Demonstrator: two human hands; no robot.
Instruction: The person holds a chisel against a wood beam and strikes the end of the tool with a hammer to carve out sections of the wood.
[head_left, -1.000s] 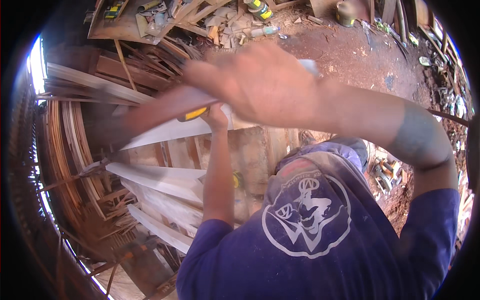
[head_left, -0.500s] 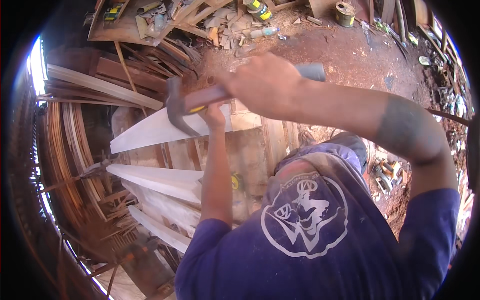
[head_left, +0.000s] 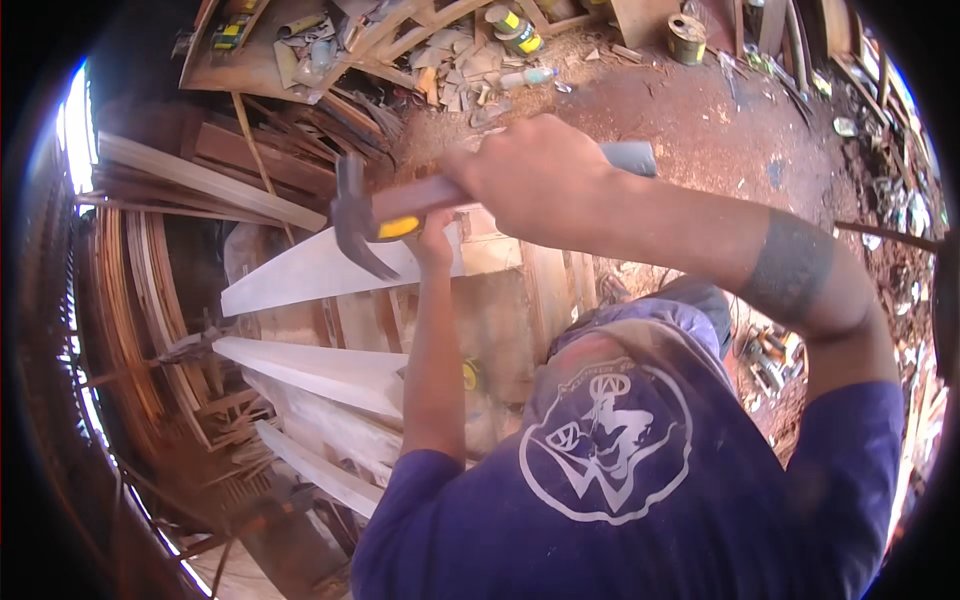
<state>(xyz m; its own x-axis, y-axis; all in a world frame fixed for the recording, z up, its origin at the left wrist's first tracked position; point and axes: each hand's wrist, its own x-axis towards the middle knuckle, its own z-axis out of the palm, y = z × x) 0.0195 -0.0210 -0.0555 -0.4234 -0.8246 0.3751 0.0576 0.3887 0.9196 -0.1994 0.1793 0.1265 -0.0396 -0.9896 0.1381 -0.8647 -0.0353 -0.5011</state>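
Note:
My right hand (head_left: 535, 185) grips a claw hammer by its handle; the dark metal head (head_left: 355, 215) hangs over a long white board (head_left: 275, 280). Beneath the hammer, my left hand (head_left: 435, 240) is closed on a yellow tool (head_left: 397, 226), mostly hidden by hammer and fingers, at the board's right part. Below them lie more white boards (head_left: 310, 365) across a pale wooden work surface (head_left: 495, 320). A yellow round item (head_left: 470, 373), too small to name surely, sits on that surface beside my left forearm.
Stacked timber strips (head_left: 140, 310) line the left. A cluttered wooden shelf (head_left: 250, 70) with offcuts is at the top. A can (head_left: 688, 40) stands on the dirt floor (head_left: 700, 130). Scrap and small tools (head_left: 775, 355) lie at the right, near a protruding bar (head_left: 890, 232).
The hammer head, blurred and farther left a second ago, has come rightward over my left hand and the board, shifting little in the last half second. My left hand has barely moved.

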